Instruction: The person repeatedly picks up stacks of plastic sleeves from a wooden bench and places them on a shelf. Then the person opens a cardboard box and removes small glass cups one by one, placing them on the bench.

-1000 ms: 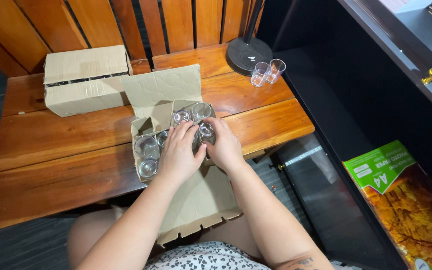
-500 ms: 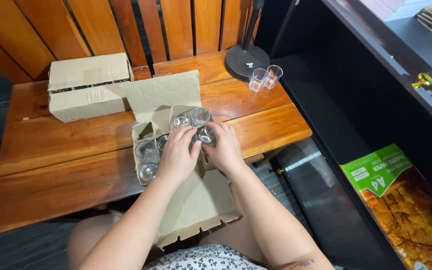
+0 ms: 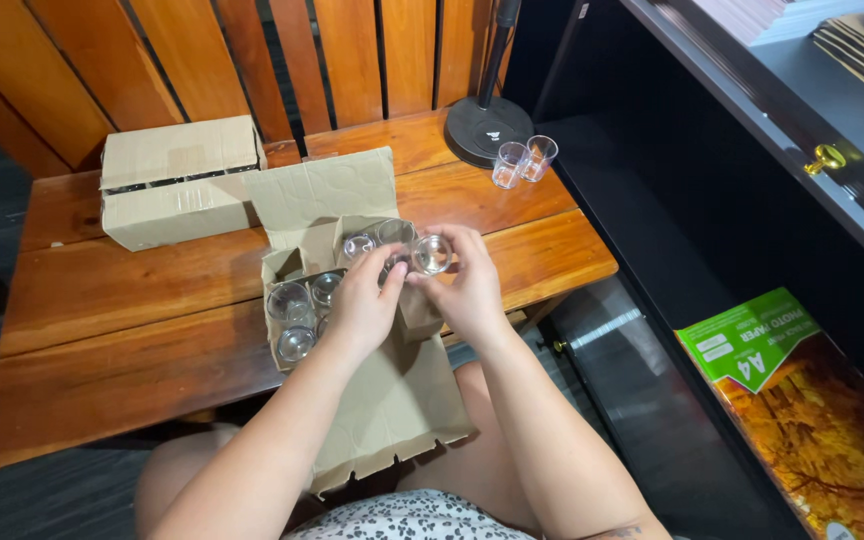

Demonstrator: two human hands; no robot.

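An open cardboard box (image 3: 297,262) with several small clear glasses in it rests on the wooden table's near edge. My right hand (image 3: 464,285) holds one small clear glass (image 3: 432,253) tilted on its side just above the box's right end. My left hand (image 3: 362,305) is beside it, fingertips touching the same glass near its base. Other glasses (image 3: 292,300) sit upright in the box's left compartments.
A second, closed cardboard box (image 3: 177,180) lies at the table's back left. Two small clear glasses (image 3: 522,160) stand by a black round lamp base (image 3: 487,128) at the back right. A black cabinet and a green paper pack (image 3: 782,370) lie to the right.
My hands have lifted one glass out of the box's right end and tipped it sideways. The view has shifted slightly.
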